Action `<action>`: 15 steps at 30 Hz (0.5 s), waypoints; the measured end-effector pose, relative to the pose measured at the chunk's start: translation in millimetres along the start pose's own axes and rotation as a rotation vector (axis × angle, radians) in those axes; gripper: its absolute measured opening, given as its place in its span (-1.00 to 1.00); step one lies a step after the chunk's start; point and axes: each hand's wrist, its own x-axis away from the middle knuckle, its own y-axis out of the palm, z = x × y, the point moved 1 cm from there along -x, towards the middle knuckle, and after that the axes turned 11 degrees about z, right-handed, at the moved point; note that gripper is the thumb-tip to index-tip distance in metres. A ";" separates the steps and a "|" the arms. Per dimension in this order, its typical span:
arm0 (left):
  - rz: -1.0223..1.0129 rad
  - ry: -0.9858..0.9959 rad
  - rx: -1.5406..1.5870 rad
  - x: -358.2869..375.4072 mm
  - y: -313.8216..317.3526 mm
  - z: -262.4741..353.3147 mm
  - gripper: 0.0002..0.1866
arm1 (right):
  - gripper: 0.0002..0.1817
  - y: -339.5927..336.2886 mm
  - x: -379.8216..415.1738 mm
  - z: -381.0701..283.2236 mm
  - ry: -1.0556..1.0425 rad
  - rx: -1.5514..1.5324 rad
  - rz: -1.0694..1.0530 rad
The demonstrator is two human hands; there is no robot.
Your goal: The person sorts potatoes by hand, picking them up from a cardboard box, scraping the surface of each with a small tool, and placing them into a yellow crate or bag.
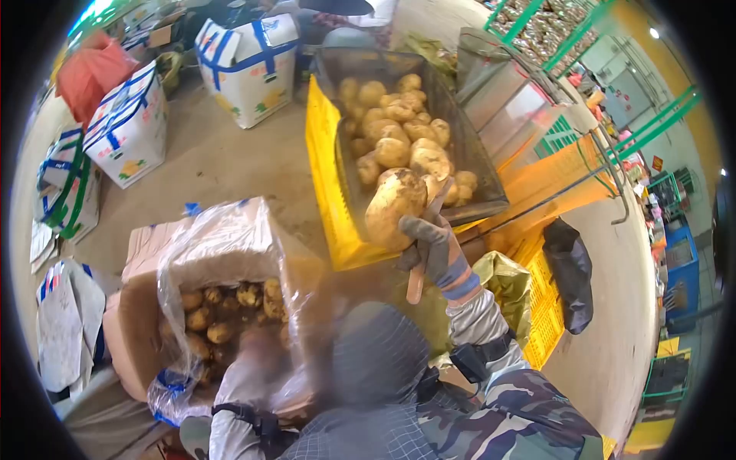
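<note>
Potato (392,211) and knife (415,284) sit clasped in the right hand (431,247); the left hand (261,349), blurred, I cannot tell.

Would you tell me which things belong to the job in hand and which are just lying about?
Job, probably:
large tan potato and brown-handled tool, at grey gloved right hand
open brown cardboard box, left hand inside
dark-lined yellow crate of potatoes

Idle, apparently:
boxy white containers with blue bands
crumpled dark sheet

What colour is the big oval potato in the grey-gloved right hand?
Yellowish tan with brown patches; the potato shows best in the head view.
</note>
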 end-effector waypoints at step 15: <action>-0.002 0.105 0.064 -37.2 132.3 -110.7 -0.26 | -0.69 -70.2 -44.8 16.4 -0.812 0.460 -0.065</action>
